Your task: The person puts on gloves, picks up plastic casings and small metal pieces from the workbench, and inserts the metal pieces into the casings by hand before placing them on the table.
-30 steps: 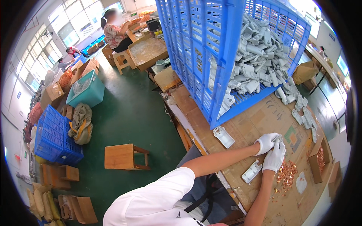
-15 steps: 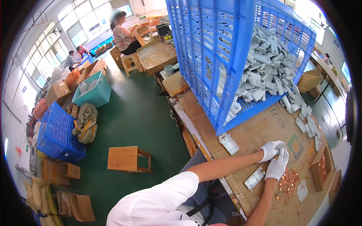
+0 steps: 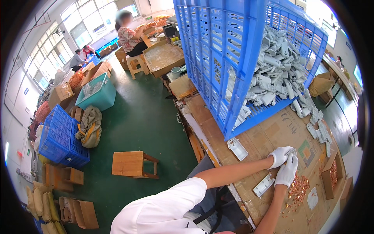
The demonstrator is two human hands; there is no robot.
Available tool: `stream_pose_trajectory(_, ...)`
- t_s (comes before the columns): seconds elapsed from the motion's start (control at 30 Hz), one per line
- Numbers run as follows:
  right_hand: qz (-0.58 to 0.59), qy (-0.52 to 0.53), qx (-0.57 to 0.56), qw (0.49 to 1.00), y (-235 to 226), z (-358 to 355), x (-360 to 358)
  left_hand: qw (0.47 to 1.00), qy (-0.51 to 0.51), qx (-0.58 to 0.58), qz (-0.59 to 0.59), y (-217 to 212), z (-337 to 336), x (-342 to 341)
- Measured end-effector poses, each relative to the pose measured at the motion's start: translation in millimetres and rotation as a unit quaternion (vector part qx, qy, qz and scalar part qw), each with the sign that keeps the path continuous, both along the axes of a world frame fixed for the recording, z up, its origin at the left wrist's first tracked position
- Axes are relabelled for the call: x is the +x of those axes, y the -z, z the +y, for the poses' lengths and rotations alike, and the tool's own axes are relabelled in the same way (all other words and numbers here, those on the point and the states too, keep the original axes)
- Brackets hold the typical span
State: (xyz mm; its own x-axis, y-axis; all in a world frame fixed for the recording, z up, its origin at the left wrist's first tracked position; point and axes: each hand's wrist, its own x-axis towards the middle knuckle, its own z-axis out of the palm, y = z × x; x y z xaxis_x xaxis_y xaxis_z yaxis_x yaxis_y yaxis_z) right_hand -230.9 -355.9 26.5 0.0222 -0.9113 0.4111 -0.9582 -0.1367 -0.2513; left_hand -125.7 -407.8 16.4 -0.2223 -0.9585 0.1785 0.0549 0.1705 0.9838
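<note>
At a cardboard-covered workbench, we clamp a small gray plastic piece in the fingers of our white-gloved left hand and right hand, held close together near scattered copper-colored metal bits; a pale plastic housing lies beside our right wrist.

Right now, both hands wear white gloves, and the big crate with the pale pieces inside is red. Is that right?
Not quite: the big crate is blue, not red, as the head view shows. The pale pieces are inside, and the left hand and right hand both wear white gloves.
</note>
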Motion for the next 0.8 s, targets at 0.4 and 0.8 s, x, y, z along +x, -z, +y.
stream_pose_trajectory(0.4, -0.038, -0.008, 0.004, 0.999, 3, 3, -2, 1.0, 0.01, 0.004, 0.011, -4, 7, -1)
stream_pose_trajectory(0.8, -0.015, -0.039, -0.031, 0.999, 11, -5, -3, 0.999, 0.001, -0.033, -0.04, -6, 4, 3)
